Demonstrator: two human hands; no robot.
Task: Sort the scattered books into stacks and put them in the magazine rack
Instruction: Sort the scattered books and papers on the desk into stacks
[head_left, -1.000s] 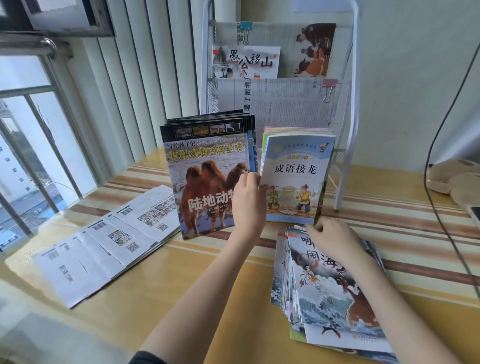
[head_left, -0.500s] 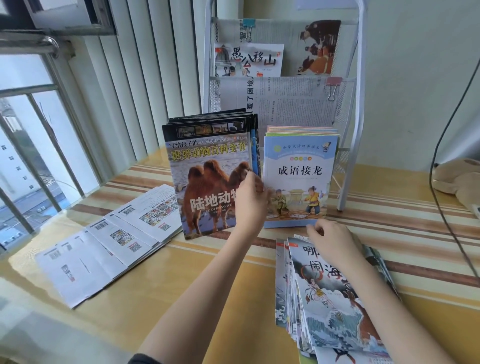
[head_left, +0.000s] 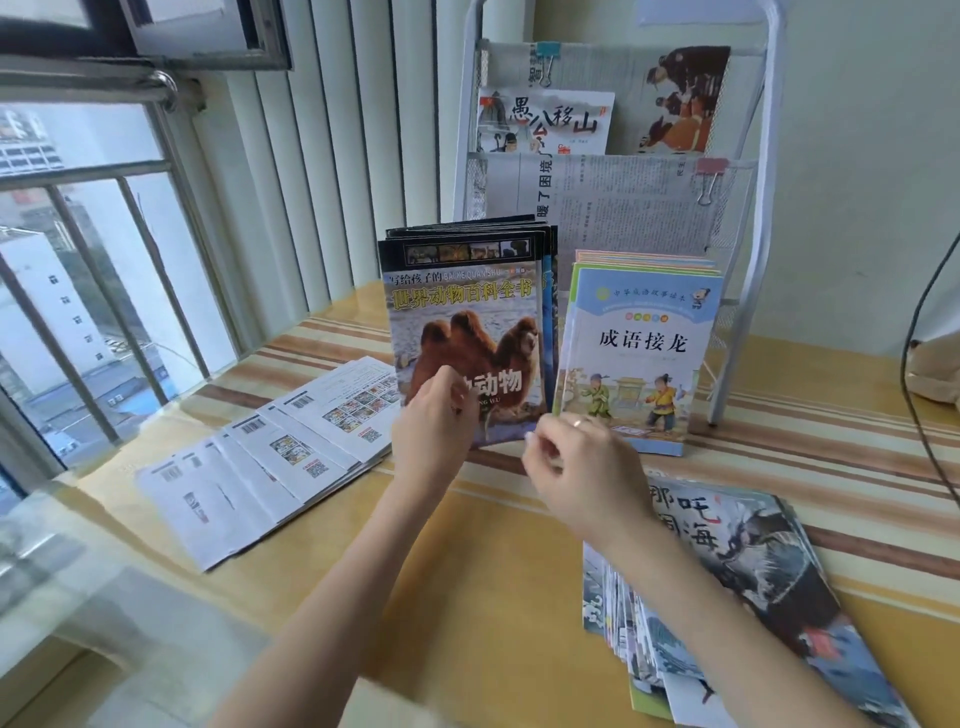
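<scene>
Your left hand hangs in front of the lower cover of the camel-cover stack, fingers loosely curled and grasping nothing; whether they touch the cover cannot be told. Your right hand, likewise loosely curled and empty, hovers just before the lower left corner of the blue-cover stack. Both stacks stand upright on the table, leaning back toward the magazine rack beyond your fingers. A fanned pile of books lies under your right forearm; back-cover booklets lie spread to the left of your left fingers. The step in hand appears to be squaring one upright stack before lifting. Grip it with both hands along the side edges, tap the spines level, and keep the thin covers pressed together so none slips.
</scene>
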